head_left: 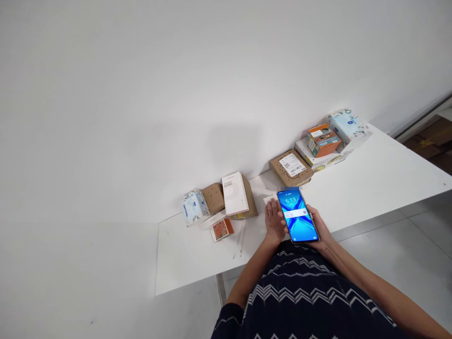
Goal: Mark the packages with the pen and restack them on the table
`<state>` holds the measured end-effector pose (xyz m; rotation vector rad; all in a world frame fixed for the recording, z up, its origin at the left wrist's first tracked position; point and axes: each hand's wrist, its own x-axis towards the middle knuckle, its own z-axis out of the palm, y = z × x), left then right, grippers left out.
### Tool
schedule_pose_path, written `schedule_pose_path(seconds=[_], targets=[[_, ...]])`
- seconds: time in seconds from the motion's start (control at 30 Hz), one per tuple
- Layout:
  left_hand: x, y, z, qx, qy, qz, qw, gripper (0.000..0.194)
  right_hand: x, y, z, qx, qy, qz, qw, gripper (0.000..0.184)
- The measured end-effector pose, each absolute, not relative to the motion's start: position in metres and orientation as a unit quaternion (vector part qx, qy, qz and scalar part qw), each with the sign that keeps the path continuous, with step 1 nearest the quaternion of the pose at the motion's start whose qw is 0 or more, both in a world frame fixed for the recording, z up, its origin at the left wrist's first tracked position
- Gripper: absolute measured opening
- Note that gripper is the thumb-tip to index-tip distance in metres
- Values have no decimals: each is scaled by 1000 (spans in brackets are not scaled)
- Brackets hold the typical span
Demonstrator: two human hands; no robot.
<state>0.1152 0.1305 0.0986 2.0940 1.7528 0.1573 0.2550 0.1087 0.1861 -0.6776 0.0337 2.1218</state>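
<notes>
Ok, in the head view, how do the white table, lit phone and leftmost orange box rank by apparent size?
Largest to smallest:
White table
Lit phone, perhaps enlarged by nearness
Leftmost orange box

Remotely, I view a white wall [141,94] beyond the grip [321,229], white table [381,188] beneath it, grey tiled floor [399,240] rightward.

Plain indoor room, like a storeroom or office; which cannot be told.
Smooth white wall [226,70] at twelve o'clock, grey floor tiles [406,252] at four; a long white table [370,183], from seven to three, carries a flat brown cardboard box [277,167] with a barcoded label [292,165].
</notes>
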Motion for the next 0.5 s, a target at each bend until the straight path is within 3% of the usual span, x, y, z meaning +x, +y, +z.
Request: schedule_pose_path(seconds=[0.13,0.2,0.27,0.37,0.5], targets=[[117,130,96,797,595,47,93,62,289,117,164,-446,-74,723,522,55],[117,130,93,806,588,42,54,65,311,121,141,-608,-159,595,501,58],[116,129,92,808,586,42,39,67,331,122,114,-754,-282,445,392,63],[115,129,94,813,580,41,32,68,351,118,77,-831,-436,288,192,64],[114,131,104,818,572,36,41,65,356,107,44,-835,-522,162,66,57]])
